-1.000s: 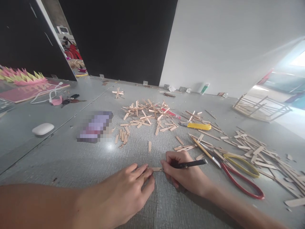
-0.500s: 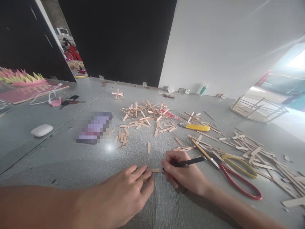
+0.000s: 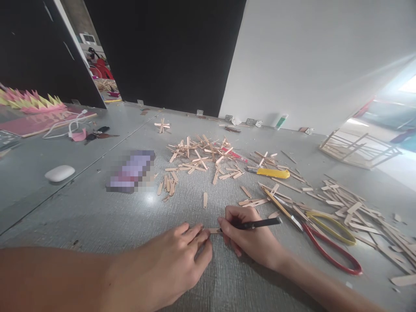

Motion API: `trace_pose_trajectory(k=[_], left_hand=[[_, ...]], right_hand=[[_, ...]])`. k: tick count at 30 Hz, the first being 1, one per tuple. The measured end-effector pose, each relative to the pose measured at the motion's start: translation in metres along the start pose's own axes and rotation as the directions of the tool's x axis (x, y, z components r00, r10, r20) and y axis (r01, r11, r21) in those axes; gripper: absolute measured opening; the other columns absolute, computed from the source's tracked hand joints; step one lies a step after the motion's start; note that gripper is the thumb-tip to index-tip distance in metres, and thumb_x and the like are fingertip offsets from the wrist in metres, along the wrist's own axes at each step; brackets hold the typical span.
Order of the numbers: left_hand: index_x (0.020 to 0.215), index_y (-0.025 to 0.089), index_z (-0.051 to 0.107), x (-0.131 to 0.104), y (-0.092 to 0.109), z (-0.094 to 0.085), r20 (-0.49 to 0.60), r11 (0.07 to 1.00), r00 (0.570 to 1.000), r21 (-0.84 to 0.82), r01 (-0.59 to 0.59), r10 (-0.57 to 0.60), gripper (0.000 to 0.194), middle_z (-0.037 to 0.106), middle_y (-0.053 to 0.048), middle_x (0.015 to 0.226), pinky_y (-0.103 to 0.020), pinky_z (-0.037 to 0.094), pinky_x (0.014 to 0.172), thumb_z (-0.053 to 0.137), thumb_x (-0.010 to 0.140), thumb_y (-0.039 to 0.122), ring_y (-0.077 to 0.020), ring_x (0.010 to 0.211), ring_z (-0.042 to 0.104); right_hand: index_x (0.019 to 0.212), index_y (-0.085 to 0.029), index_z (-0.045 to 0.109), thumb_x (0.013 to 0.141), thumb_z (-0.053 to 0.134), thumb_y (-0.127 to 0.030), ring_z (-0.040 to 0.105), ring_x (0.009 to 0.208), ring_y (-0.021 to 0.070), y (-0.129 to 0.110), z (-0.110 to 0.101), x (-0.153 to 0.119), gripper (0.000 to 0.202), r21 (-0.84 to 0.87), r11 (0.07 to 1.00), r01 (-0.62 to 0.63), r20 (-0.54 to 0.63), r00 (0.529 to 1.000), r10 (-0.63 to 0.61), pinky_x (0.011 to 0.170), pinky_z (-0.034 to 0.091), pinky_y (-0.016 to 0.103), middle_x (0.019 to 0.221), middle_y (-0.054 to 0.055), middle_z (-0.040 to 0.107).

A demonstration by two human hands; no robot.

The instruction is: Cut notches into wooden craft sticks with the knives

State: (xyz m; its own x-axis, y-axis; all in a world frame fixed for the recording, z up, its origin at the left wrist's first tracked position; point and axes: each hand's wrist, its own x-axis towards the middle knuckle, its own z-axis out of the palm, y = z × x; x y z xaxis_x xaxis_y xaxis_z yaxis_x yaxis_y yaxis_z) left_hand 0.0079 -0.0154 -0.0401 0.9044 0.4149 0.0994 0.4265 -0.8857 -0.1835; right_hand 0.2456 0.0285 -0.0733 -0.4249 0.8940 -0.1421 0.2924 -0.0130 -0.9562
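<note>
Right hand (image 3: 245,232): closed on a dark pen-like tool (image 3: 261,223), back end angled out to the right; working tip hidden by the fingers. Stick (image 3: 213,231): flat on the table (image 3: 130,223), between the two hands. Left hand (image 3: 170,262): low, fingertips on the stick's left end; pressing or pinching, I cannot tell.

Change over the last second: almost none. Hands and stick keep the same pose; the view only sways slightly. Judgement: fine work continuing at one spot, stick well steadied.

Just beyond the grip: a loose stick (image 3: 205,199), untouched. Farther out, a pile (image 3: 201,160) of crossed sticks, with a cutter (image 3: 273,173) at its right.

Room: right of the grip is tight; a loop-handled tool (image 3: 308,234) lies near the right forearm, more sticks (image 3: 353,207) past it. Freer ground ahead-left, as far as a blurred purple thing (image 3: 133,171). The table's near edge is out of view.
</note>
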Motion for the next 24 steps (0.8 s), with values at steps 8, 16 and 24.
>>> trace_pose_trajectory(k=[8, 16, 24], left_hand=[[0.136, 0.006, 0.059, -0.0003, 0.0005, 0.0015, 0.000, 1.000, 1.000, 0.016, 0.001, -0.001, 0.047, 0.066, -0.016, 0.140, -0.039, 0.051, 0.100, 0.063, 0.094, 0.027, -0.0271, 0.123, 0.066], [0.137, 0.004, 0.057, 0.0007, -0.0001, 0.0019, 0.013, 1.000, 1.000, 0.012, -0.004, 0.004, 0.051, 0.065, -0.017, 0.141, -0.040, 0.052, 0.102, 0.064, 0.094, 0.030, -0.0285, 0.125, 0.065], [0.135, 0.004, 0.059, 0.0003, 0.0009, 0.0000, -0.014, 1.000, 1.000, 0.011, 0.005, -0.004, 0.048, 0.067, -0.017, 0.138, -0.039, 0.053, 0.100, 0.064, 0.094, 0.028, -0.0276, 0.124, 0.066]], right_hand=[[0.063, -0.022, 0.047, 0.091, 0.071, -0.037, 0.047, 0.034, 0.0067, 0.0018, 0.0004, 0.0010, 0.040, -0.010, 1.000, -0.006, 0.010, 1.000, 0.006, 0.035, 0.032, 0.018, 0.050, -0.005, 0.057], [0.063, -0.022, 0.046, 0.092, 0.067, -0.040, 0.046, 0.034, 0.0069, 0.0014, 0.0006, 0.0023, 0.040, -0.035, 0.999, 0.008, 0.001, 1.000, -0.008, 0.034, 0.031, 0.018, 0.050, -0.005, 0.057], [0.060, -0.024, 0.041, 0.093, 0.062, -0.036, 0.043, 0.035, 0.0072, 0.0000, 0.0022, 0.0023, 0.041, -0.092, 0.995, 0.043, -0.026, 0.999, -0.045, 0.033, 0.028, 0.018, 0.046, -0.007, 0.048]])
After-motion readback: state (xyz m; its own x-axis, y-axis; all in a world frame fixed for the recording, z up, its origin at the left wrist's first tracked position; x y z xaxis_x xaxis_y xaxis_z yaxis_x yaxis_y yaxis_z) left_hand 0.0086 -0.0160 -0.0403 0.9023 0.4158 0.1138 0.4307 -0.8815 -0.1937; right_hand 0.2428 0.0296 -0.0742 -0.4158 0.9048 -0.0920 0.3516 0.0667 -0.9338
